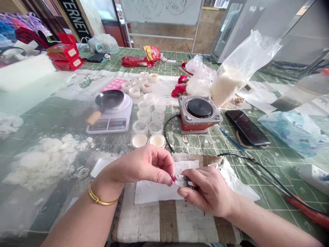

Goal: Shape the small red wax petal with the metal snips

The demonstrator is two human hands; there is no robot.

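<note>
My left hand [154, 166] is closed in a pinch on small red petal bits [174, 179]. These bits lie at the tip of a short metal tool [182, 181] with a shiny end and a dark handle. My right hand [208, 190] grips that tool by its handle; its exact kind does not show. Under both hands are a sheet of white paper [154, 195] and a striped cloth [144, 223]. Just beyond them stand two small cups of pale wax-like filling [140, 140], with several clear cups [144, 115] behind.
Left are a kitchen scale [110, 120] bearing a small black pan [110, 98] and a heap of white chunks [51, 154]. A small hot plate [199, 111], a bag of pale granules [228, 82], a phone [246, 127] and a black cable [272, 181] are right.
</note>
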